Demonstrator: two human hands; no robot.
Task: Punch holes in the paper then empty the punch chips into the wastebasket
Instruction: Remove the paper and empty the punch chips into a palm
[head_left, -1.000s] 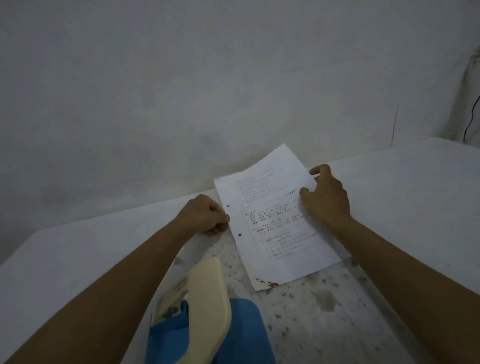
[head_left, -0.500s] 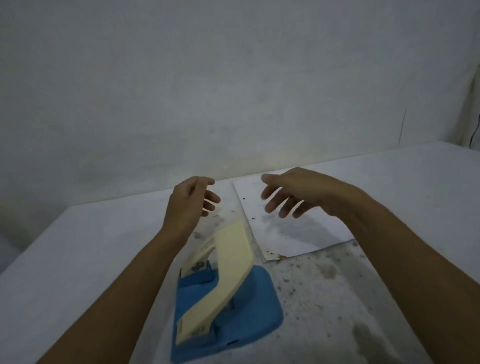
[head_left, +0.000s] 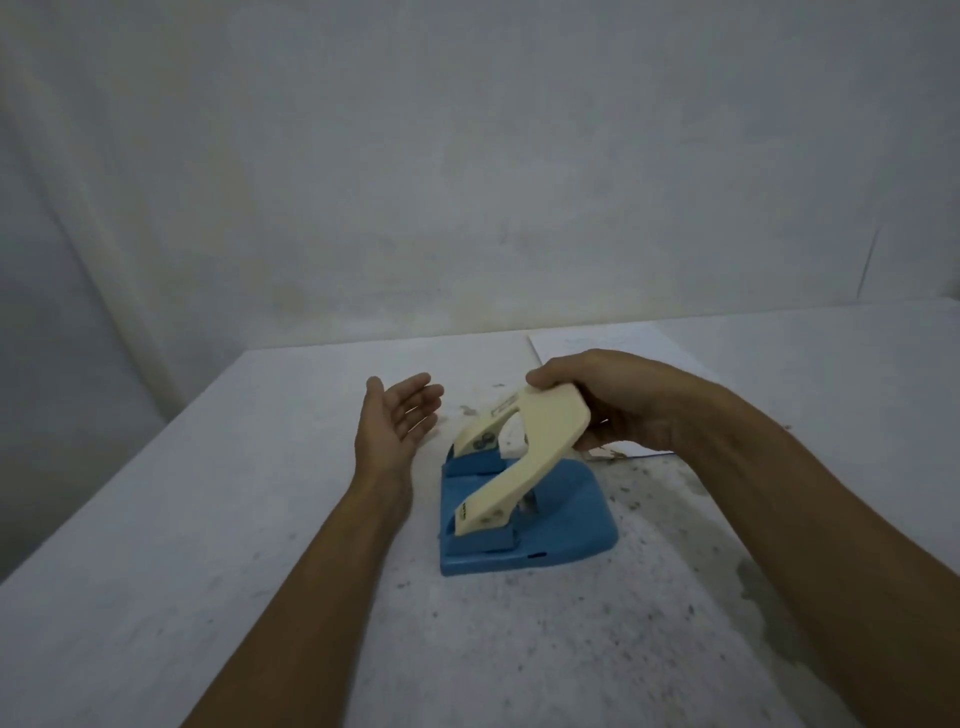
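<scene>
A hole punch (head_left: 524, 525) with a blue base and a cream lever stands on the white table in the middle of the view. My right hand (head_left: 618, 400) grips the raised far end of the cream lever. My left hand (head_left: 397, 421) hovers just left of the punch, palm turned inward, fingers apart, holding nothing. The white paper (head_left: 597, 345) lies flat behind my right hand, mostly hidden by it. No wastebasket is in view.
The table top (head_left: 260, 519) is white with dark speckles and stains to the right of the punch. A pale wall (head_left: 467, 182) runs close behind the table. The table's left edge falls away at the far left.
Both hands left the paper and came back toward the punch. My right hand took hold of the cream lever. The view shifted so the punch sits in the middle.
</scene>
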